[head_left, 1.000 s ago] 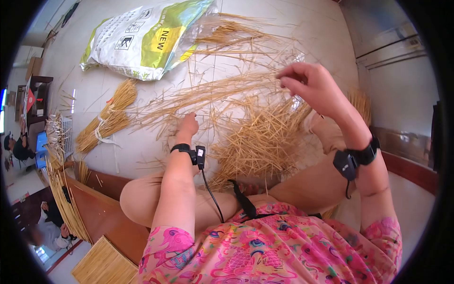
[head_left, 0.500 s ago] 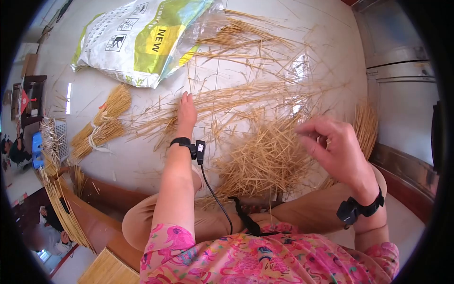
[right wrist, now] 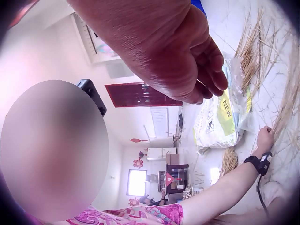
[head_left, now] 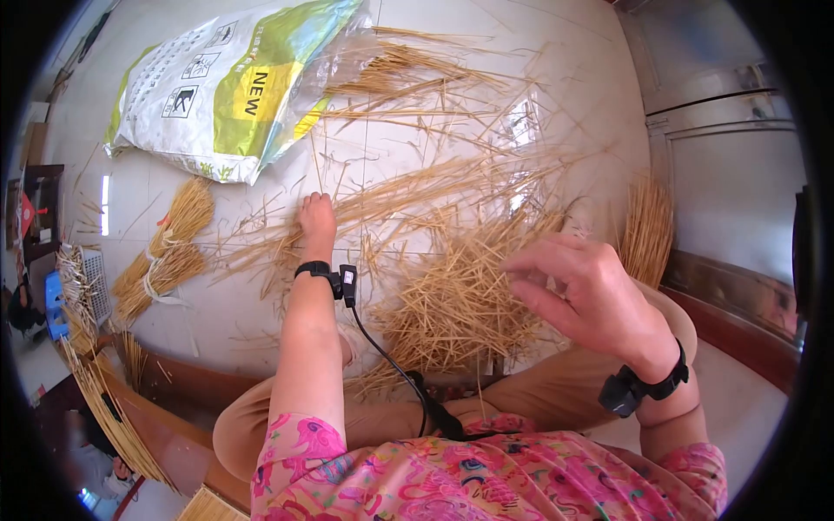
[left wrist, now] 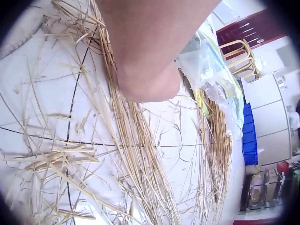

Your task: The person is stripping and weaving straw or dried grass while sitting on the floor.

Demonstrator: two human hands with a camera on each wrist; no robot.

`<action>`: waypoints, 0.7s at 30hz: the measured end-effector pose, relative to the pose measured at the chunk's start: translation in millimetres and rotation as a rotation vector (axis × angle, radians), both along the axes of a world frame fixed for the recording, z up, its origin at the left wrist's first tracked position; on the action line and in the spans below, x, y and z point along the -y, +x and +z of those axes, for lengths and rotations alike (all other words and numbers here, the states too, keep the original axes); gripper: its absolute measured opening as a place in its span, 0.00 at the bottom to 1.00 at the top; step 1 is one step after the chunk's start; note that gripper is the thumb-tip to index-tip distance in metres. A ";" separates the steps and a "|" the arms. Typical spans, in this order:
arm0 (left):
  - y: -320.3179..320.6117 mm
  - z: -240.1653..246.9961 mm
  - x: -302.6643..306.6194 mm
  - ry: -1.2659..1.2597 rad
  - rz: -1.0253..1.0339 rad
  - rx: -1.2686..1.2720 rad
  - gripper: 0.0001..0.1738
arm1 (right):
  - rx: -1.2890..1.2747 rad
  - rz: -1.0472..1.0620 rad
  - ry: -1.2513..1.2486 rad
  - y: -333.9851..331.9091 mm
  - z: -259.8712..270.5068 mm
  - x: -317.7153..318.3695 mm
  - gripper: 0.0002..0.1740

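A long, loose row of straw stalks (head_left: 408,193) lies across the floor. My left hand (head_left: 318,217) is down at these stalks, toward their left end, its fingers looking short and bent in the head view. In the left wrist view my left hand (left wrist: 149,84) hides its own fingers while stalks (left wrist: 131,126) pass beneath it; I cannot tell whether it grips them. Raised above the right side of a heap of short straw pieces (head_left: 460,300), my right hand (head_left: 573,291) has loosely bent fingers, thumb apart. Nothing shows in my right hand (right wrist: 187,61) in the right wrist view.
A white and green bag (head_left: 195,104) lies at the back left, more straw (head_left: 408,69) spilling from its mouth. Left of my left hand is a tied straw bundle (head_left: 169,247). Upright stalks (head_left: 647,230) stand by the metal cabinet (head_left: 730,182). A brown wooden board (head_left: 174,391) stands front left.
My right hand has come back from the stalks' far right end to above the heap. My left hand reached onto the stalks with straight fingers, which now look bent. The head view has shifted.
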State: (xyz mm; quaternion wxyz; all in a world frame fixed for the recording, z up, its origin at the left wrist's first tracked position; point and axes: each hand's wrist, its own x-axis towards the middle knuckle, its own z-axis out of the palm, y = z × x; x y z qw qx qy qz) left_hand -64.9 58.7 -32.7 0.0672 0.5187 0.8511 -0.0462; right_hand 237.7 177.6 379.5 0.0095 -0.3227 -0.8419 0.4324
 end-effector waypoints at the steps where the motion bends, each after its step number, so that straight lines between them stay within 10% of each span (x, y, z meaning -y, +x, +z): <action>1: 1.7 0.7 2.2 0.015 -0.013 -0.019 0.05 | -0.018 0.015 0.030 1.2 -0.3 -0.1 0.07; 8: 2.8 28.4 10.7 0.156 -0.206 0.003 0.06 | -0.090 0.003 0.169 9.3 4.3 -3.2 0.06; 21: 4.1 228.5 0.0 0.373 -0.582 0.113 0.06 | -0.292 -0.126 0.335 22.6 6.9 -16.3 0.07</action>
